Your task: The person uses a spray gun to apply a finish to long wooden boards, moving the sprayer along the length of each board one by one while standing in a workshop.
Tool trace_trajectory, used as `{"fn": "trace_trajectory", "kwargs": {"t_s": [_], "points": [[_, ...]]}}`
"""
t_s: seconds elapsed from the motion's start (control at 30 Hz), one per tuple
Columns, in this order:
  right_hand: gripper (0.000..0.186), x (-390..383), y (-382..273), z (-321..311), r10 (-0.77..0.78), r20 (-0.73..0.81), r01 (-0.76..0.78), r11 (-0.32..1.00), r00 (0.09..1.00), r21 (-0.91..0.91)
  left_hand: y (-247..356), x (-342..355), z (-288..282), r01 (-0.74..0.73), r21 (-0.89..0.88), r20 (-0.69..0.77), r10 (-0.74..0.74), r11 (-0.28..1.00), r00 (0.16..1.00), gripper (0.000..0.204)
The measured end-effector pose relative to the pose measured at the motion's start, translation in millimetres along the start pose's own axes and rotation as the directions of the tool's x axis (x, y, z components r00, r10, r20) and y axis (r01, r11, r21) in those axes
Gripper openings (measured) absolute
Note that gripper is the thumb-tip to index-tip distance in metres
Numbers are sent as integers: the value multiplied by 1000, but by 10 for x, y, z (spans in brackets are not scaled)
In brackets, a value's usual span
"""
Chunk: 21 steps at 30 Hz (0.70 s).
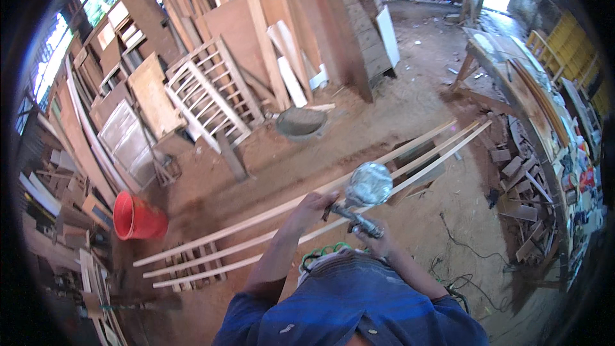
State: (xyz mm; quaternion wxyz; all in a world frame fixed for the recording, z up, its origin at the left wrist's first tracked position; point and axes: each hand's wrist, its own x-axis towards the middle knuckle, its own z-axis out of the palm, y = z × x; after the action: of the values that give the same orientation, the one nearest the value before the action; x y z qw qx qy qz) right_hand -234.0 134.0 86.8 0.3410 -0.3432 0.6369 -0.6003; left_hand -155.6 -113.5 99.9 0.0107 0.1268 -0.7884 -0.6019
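In front of my waist I hold a metal spray gun point(360, 219) with a round silvery cup point(369, 184) at its far side. My right hand point(377, 238) is closed around one end of the gun. At its other end, the fingers of my left hand point(316, 206) are closed on it, partly hidden. Beneath the gun, three long pale wooden strips point(221, 225) lie side by side, slanting from near left to far right. Their ends rest over low supports point(192, 263). A green hose point(314, 255) shows by my waist.
Boards and a slatted wooden frame point(214, 93) lean at the far left. A red bucket point(136, 216) stands left of the strips. To the right are a cluttered workbench point(512, 83), wood offcuts point(519, 173) and a dark cable point(471, 247) on the dirt floor.
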Motion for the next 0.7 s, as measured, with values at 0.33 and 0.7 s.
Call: {"fn": "trace_trajectory", "kwargs": {"t_s": [0.33, 0.7], "points": [[38, 40, -42, 59, -142, -88, 137, 989, 986, -63, 377, -112, 58, 91, -567, 12, -103, 819, 995, 53], [34, 41, -111, 144, -104, -174, 112, 993, 979, 35, 134, -67, 197, -52, -503, -61, 25, 863, 998, 33]]}}
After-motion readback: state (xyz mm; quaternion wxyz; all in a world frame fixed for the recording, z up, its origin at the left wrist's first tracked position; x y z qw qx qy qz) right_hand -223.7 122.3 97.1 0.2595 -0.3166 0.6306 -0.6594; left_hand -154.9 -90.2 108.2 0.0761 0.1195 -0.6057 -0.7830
